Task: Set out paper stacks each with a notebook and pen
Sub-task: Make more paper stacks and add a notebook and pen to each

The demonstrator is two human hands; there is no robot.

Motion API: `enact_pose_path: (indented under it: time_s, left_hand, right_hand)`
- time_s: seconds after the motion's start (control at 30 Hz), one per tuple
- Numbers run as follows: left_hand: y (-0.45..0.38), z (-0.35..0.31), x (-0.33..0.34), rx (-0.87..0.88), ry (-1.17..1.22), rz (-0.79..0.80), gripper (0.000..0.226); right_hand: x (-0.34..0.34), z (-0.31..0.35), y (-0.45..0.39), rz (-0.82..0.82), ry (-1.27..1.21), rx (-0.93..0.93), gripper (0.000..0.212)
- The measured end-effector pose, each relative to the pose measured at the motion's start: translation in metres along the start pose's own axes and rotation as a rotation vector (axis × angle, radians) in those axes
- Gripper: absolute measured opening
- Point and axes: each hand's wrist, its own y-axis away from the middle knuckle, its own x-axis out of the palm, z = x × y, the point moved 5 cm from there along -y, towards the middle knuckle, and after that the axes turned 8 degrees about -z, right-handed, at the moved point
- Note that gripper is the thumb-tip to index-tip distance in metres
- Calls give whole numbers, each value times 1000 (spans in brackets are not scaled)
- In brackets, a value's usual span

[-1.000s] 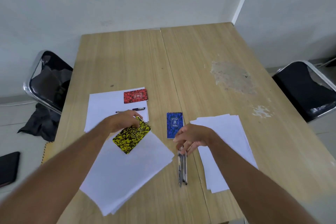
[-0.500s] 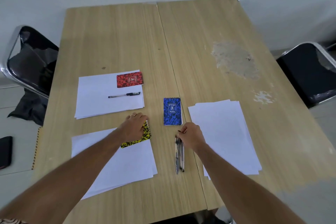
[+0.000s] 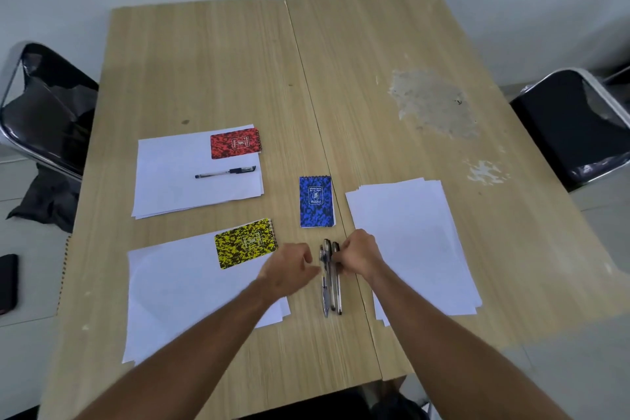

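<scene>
Both hands meet at the loose pens lying side by side on the wooden table: the right hand has its fingers curled onto the capped ends from the three o'clock side, and the left hand comes in from nine o'clock, its fingers loosely bent and blurred, so I cannot tell whether it pinches a pen or only nears one. The likely slip here is lifting more than one pen at once, since the barrels touch each other; they are smooth and round, so a nudge could also roll them toward the near table edge at six o'clock. The pens are slim, clear-barrelled with dark caps, how many I cannot say for sure. At ten o'clock from the hands the yellow notebook lies on the corner of the near paper stack, which lacks a pen. Further at eleven o'clock, the far paper stack carries a red notebook and a pen. At twelve o'clock the blue notebook rests on bare wood, just beside the right paper stack, which bears nothing.
</scene>
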Motion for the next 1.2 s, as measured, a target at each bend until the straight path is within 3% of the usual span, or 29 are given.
enact_pose_path:
  time_s: [0.13,0.27,0.33,0.43,0.57,0.63,0.73,0.9,1.0,1.17,1.2]
  left_hand:
    - [10,-16,21,-50,81,-18,15]
    - [12,-25,27,-56,155,-53,9]
    - [12,-30,26,-22,197,-69,13]
    - [13,-40,23,71,232,-27,20]
    - [22,-25,1,99,186,-14,25]
    - [31,2,-12,120,97,-76,20]
    - [50,51,-26,139,-97,-107,25]
    - [69,92,-38,155,-391,-196,22]
    - [67,89,-38,161,-372,-206,29]
    - [45,57,-45,148,-235,-207,32]
    - [37,46,-47,139,-177,-213,30]
  right_hand:
    - [5,3,6,-113,39,-23,42]
    - [-1,3,11,-163,95,-123,22]
    - [-8,2,13,-161,-28,-146,20]
    - [-20,7,20,-74,-343,-70,31]
    - [-17,13,30,168,-618,30,25]
    - [-11,8,31,166,-556,8,19]
    - [-1,-3,27,13,-275,-79,13]
    - [17,-4,28,-74,2,-122,37]
    - [19,2,28,-75,38,-128,38]
    - [9,4,29,-64,-78,-129,3]
    - [6,5,27,-71,-118,-137,9]
